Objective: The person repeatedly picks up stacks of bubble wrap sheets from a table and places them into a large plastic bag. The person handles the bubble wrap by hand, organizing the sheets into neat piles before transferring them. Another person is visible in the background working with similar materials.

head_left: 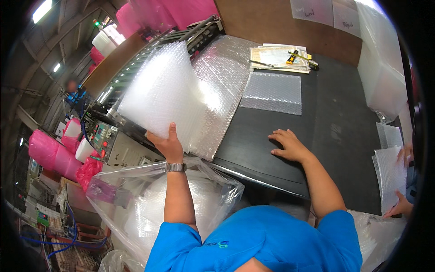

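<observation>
My left hand (166,144) grips the near edge of a stack of white bubble wrap sheets (156,93). Its thumb points up along the sheets, while the other fingers are partly hidden. The stack is raised and bowed beside a wide layer of clear bubble wrap (222,86) lying on the table's left part. My right hand (288,144) is over the black tabletop (331,131), fingers slightly spread, holding nothing. Beyond it lies a flat bubble wrap piece (272,93), apart from the fingers.
A roller machine (131,68) with a control panel (105,136) stands left. Below, a large clear bag (204,199) contains bubble wrap. Papers (272,56) and a yellow-black cutter (292,57) lie at the back. At right, another person's hands (398,205) hold bubble wrap pieces (390,177).
</observation>
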`<state>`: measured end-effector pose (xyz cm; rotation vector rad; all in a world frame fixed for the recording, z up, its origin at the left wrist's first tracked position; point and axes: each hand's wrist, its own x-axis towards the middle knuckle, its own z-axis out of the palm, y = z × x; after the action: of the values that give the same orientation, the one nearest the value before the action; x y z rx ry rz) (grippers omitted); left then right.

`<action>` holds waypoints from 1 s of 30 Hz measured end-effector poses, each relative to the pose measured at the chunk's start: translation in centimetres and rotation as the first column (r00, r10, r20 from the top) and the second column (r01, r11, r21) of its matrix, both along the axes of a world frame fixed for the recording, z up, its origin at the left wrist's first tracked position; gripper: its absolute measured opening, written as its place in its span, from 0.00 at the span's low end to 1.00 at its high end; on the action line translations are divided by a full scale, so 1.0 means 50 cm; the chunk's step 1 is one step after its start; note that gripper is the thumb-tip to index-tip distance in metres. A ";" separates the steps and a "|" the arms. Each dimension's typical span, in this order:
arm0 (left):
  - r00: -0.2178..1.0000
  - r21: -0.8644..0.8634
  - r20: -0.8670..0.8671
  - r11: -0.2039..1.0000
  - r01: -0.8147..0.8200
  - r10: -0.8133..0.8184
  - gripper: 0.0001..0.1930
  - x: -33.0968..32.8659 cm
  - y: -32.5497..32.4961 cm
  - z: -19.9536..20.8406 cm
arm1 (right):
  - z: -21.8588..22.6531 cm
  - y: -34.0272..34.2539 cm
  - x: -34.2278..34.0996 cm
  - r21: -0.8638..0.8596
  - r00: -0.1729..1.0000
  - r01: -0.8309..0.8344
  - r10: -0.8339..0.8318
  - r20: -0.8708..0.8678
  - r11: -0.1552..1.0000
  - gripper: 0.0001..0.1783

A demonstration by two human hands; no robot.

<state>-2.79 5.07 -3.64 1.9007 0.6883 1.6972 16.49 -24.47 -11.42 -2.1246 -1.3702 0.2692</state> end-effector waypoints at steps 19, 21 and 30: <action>1.000 0.082 0.013 0.997 0.002 -0.003 0.35 -0.005 -0.005 0.001 | 0.001 -0.001 0.000 0.002 1.000 -0.011 0.011 -0.014 1.000 0.30; 0.924 -0.195 0.281 0.928 0.319 -0.258 0.31 -0.001 -0.022 0.022 | -0.003 -0.002 0.001 0.010 1.000 -0.008 0.008 -0.020 1.000 0.29; 0.371 -0.399 0.904 -0.108 0.910 -0.214 0.28 -0.006 -0.013 0.057 | -0.006 -0.003 0.002 0.007 1.000 -0.010 0.010 -0.014 1.000 0.29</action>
<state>-3.11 4.44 -0.78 0.4176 0.2142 0.6556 16.61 -24.64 -11.73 -2.1071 -1.3719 0.2823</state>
